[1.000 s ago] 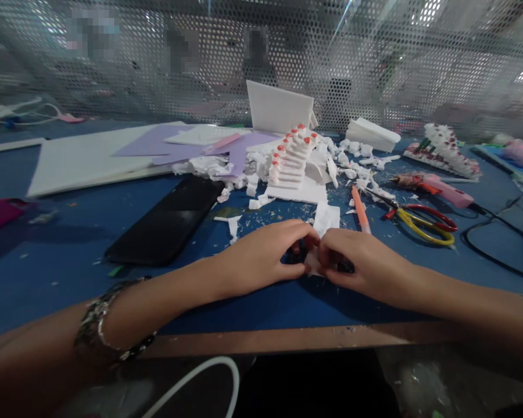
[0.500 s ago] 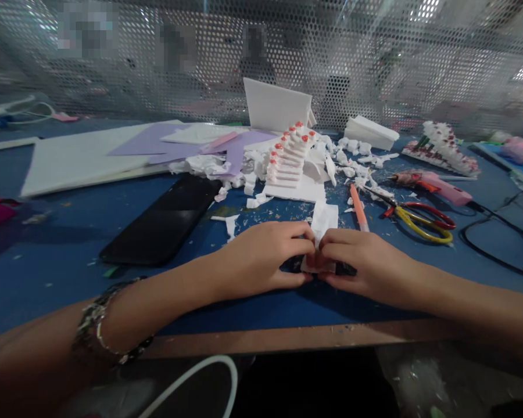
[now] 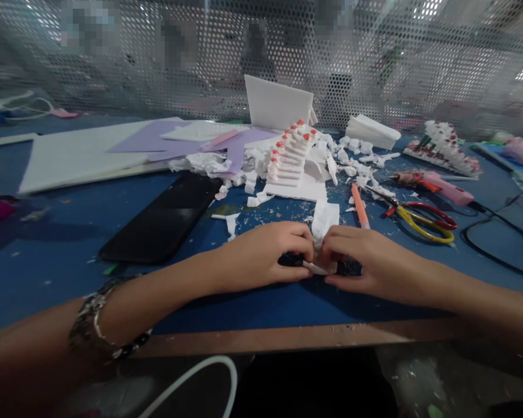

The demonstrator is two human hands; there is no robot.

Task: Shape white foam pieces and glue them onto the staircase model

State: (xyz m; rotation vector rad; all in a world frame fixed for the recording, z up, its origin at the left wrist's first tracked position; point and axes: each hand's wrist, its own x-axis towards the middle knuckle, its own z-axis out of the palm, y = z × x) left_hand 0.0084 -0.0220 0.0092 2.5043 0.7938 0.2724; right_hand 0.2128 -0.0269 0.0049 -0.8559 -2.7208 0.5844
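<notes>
My left hand (image 3: 265,255) and my right hand (image 3: 361,261) meet fingertip to fingertip low over the blue table (image 3: 70,255). Both pinch the same small white foam piece (image 3: 317,267), which lies nearly flat between them. A dark object under the fingers is mostly hidden. A bracelet (image 3: 98,325) sits on my left wrist. Just beyond the fingers lies a white paper scrap (image 3: 325,217). Farther back stands a white stepped foam model with red tips (image 3: 290,159).
A black phone (image 3: 163,220) lies left of my hands. An orange pen (image 3: 359,206), yellow-and-red scissors (image 3: 418,217), a pink glue gun (image 3: 436,186) and a black cable (image 3: 497,244) lie to the right. White and purple sheets (image 3: 113,151) and foam scraps sit behind. Perforated metal screen at the back.
Both hands stayed together and shifted slightly. The white piece between the fingers has turned from more upright to nearly flat.
</notes>
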